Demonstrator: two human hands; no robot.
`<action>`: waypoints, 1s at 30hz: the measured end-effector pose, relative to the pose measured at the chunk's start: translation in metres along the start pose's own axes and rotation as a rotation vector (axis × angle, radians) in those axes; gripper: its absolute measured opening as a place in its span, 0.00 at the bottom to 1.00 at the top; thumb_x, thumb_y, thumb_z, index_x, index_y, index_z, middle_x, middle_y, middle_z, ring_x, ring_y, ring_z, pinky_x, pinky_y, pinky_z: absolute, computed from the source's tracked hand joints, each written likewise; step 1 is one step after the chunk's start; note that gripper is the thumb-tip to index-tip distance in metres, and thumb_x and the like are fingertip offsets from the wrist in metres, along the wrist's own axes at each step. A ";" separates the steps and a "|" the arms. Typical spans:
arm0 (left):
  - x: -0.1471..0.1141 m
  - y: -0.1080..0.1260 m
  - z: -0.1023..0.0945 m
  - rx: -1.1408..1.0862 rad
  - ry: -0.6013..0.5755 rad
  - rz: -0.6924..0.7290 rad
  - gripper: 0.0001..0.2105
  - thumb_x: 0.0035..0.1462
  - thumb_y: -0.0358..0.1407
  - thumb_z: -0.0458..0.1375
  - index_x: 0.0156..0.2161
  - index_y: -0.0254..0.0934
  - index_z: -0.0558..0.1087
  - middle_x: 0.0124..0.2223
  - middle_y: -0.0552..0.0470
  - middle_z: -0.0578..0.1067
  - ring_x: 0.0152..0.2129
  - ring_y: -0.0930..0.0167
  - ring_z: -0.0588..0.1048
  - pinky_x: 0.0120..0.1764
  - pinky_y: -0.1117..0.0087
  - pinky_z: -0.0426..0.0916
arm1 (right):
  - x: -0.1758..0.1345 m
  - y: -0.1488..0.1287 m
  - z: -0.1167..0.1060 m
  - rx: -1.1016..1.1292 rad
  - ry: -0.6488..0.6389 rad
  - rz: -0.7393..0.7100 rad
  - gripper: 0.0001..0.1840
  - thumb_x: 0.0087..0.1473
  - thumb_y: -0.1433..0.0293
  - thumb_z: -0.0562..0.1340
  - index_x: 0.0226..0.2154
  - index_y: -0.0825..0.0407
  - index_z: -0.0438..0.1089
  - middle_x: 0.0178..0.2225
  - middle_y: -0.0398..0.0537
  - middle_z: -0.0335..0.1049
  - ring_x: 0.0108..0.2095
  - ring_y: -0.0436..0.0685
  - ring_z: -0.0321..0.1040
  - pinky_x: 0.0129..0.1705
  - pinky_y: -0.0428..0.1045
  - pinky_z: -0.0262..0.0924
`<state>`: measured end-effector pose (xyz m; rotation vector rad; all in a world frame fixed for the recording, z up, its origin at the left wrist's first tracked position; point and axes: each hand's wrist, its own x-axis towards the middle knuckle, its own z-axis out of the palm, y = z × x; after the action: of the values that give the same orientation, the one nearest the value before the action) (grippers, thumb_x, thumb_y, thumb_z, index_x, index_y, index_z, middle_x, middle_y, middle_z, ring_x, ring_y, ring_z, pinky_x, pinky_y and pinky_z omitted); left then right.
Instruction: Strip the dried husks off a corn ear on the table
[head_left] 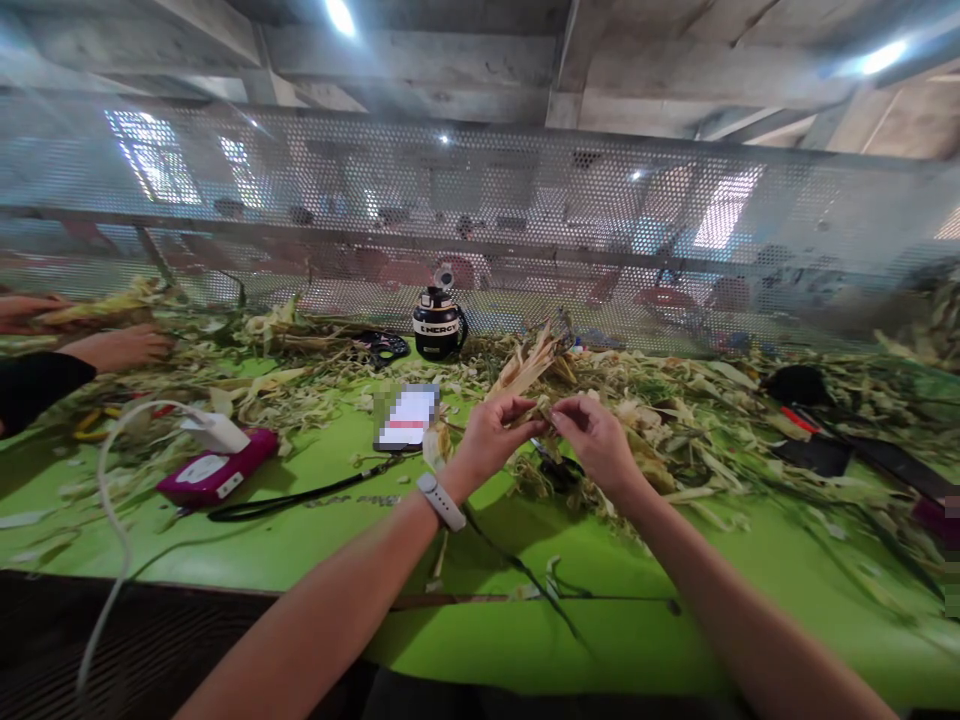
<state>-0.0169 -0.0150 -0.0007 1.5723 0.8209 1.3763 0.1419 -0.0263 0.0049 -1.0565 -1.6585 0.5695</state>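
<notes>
My left hand [491, 440], with a white watch on the wrist, is closed around a bundle of dried corn husks [525, 362] whose pale ends fan up and away from me. Close beside it, my right hand [596, 440] pinches the near end of the same bundle between thumb and fingertips. The exact grip point is small and partly hidden by the fingers. Under the hands lies a dark object [562, 472], mostly covered, its kind unclear. A phone [409, 418] with a lit screen rests left of my left hand.
Loose husk scraps [697, 430] cover much of the green table [300, 560]. A black bottle [438, 328] stands by the perforated screen [510, 220]. At left are a purple power strip [217, 470] with a white charger and cable, and another person's hands [124, 347] holding husks.
</notes>
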 end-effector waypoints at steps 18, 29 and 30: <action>-0.003 0.007 0.003 -0.015 -0.097 0.010 0.15 0.41 0.40 0.66 0.32 0.30 0.73 0.30 0.50 0.76 0.27 0.73 0.72 0.33 0.72 0.68 | 0.002 -0.007 -0.002 0.108 0.031 -0.006 0.09 0.47 0.64 0.62 0.31 0.52 0.66 0.28 0.45 0.69 0.28 0.52 0.66 0.32 0.49 0.63; 0.002 0.005 -0.003 -0.103 -0.067 -0.022 0.17 0.39 0.41 0.67 0.32 0.32 0.73 0.30 0.51 0.78 0.27 0.73 0.74 0.33 0.70 0.70 | 0.002 -0.009 -0.006 0.141 0.009 -0.016 0.16 0.46 0.65 0.63 0.38 0.51 0.61 0.33 0.48 0.70 0.34 0.53 0.68 0.40 0.52 0.65; 0.002 0.006 -0.003 -0.081 -0.065 -0.005 0.16 0.39 0.42 0.67 0.31 0.32 0.74 0.30 0.51 0.78 0.27 0.73 0.74 0.33 0.70 0.70 | 0.002 -0.009 -0.007 0.125 0.013 -0.003 0.16 0.46 0.65 0.63 0.38 0.51 0.61 0.32 0.47 0.70 0.34 0.53 0.69 0.40 0.52 0.65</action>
<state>-0.0199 -0.0154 0.0054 1.5432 0.7209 1.3320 0.1450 -0.0296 0.0152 -0.9640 -1.5915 0.6543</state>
